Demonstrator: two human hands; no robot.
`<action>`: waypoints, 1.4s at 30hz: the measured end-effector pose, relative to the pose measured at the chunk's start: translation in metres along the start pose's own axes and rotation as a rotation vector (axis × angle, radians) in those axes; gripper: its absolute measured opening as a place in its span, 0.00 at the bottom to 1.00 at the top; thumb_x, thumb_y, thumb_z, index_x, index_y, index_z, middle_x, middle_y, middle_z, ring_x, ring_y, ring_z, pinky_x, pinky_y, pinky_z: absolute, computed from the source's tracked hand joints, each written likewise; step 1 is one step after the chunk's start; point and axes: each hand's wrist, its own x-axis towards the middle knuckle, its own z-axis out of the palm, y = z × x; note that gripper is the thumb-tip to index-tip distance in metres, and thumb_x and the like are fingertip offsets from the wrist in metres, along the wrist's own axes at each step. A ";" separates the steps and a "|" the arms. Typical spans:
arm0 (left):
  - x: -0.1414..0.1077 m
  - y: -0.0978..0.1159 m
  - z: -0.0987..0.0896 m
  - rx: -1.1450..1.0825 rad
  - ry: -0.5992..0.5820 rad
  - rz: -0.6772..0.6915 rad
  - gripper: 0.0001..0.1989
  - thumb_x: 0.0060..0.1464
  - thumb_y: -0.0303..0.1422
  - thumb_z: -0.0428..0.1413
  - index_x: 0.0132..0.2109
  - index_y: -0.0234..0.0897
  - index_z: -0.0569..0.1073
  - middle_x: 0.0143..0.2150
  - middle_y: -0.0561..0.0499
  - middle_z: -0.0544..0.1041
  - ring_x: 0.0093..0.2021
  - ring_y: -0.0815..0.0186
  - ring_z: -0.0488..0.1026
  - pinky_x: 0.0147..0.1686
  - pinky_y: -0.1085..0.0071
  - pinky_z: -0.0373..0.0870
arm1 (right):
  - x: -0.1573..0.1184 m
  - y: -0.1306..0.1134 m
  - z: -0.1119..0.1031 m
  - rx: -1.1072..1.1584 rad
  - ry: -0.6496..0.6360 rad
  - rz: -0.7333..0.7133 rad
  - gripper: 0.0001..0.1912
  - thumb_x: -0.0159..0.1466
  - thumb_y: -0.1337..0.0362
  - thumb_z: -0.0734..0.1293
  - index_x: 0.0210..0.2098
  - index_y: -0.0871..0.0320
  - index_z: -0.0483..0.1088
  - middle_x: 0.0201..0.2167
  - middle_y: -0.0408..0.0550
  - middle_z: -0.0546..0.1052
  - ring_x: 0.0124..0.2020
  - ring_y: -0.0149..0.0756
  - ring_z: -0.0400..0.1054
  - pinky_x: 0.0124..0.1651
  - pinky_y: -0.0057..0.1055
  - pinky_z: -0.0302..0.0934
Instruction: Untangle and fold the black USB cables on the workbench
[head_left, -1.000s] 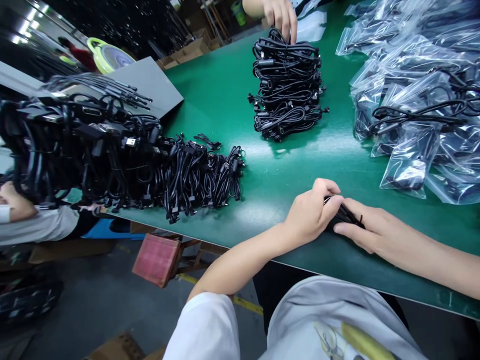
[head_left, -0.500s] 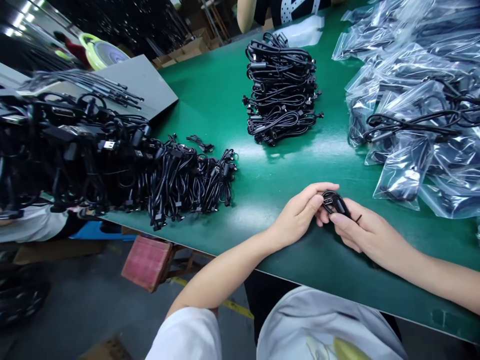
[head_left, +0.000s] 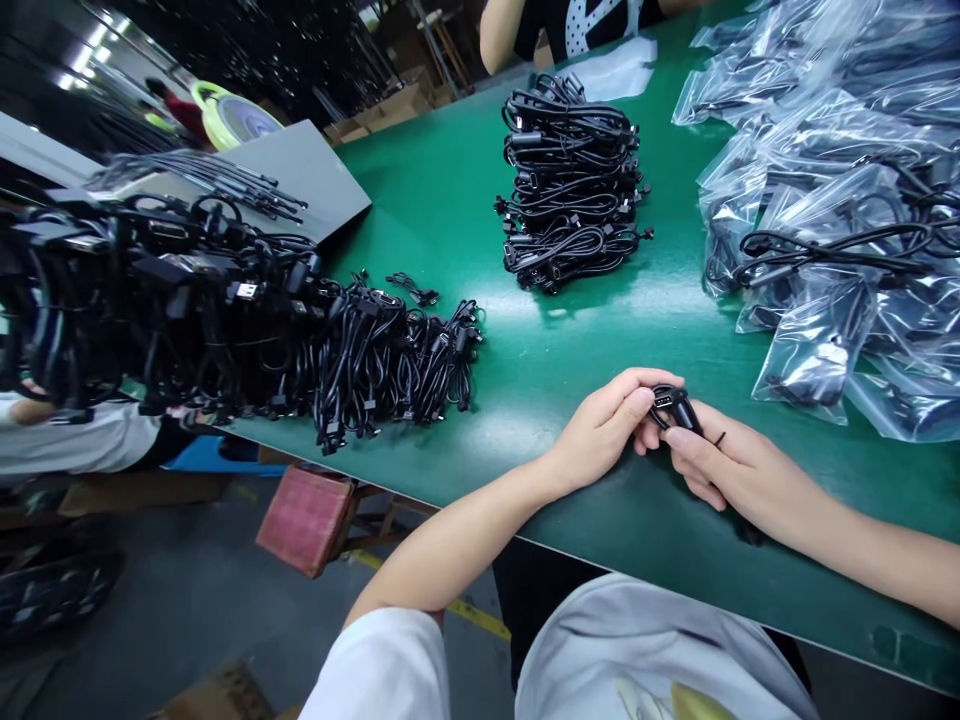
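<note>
Near the front edge of the green table (head_left: 525, 370), my left hand (head_left: 611, 425) pinches one end of a coiled black cable (head_left: 681, 410). My right hand (head_left: 724, 455) grips the same cable from the other side, its thumb over the bundle. A connector with a rectangular opening faces up between the hands, and a thin black tie end sticks out by my right fingers. A dark piece shows below my right wrist. Beyond my hands lies a stack of bundled black cables (head_left: 574, 190).
Clear plastic bags with cables (head_left: 817, 340) cover the right side. Many black cables (head_left: 367, 350) pile up at the left, before a grey box (head_left: 319, 180). A person (head_left: 600, 25) is across the table; a red stool (head_left: 306, 520) stands below.
The view has shifted slightly, so the piles appear a little further right. Both hands keep hold of the cable, and its connector has tilted slightly; more of the dark piece shows below my right wrist.
</note>
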 end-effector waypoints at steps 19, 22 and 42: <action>0.000 -0.002 0.003 -0.056 -0.119 -0.142 0.25 0.54 0.44 0.66 0.52 0.35 0.69 0.41 0.50 0.74 0.37 0.70 0.73 0.40 0.71 0.70 | 0.021 -0.020 -0.030 0.694 0.293 -0.065 0.04 0.70 0.60 0.68 0.41 0.53 0.74 0.42 0.41 0.80 0.45 0.30 0.76 0.56 0.30 0.70; -0.004 -0.001 0.008 -0.002 -0.173 -0.191 0.25 0.49 0.40 0.70 0.49 0.35 0.71 0.39 0.51 0.74 0.37 0.71 0.73 0.43 0.69 0.69 | 0.021 -0.021 -0.032 0.640 0.382 -0.117 0.05 0.71 0.61 0.67 0.40 0.52 0.74 0.42 0.43 0.80 0.48 0.34 0.77 0.57 0.34 0.72; -0.007 -0.006 0.014 0.086 -0.147 -0.165 0.17 0.54 0.42 0.66 0.40 0.36 0.70 0.31 0.55 0.72 0.31 0.72 0.69 0.34 0.73 0.66 | 0.011 -0.026 -0.024 0.683 0.309 -0.168 0.04 0.68 0.58 0.71 0.40 0.51 0.77 0.41 0.40 0.82 0.44 0.34 0.78 0.49 0.30 0.75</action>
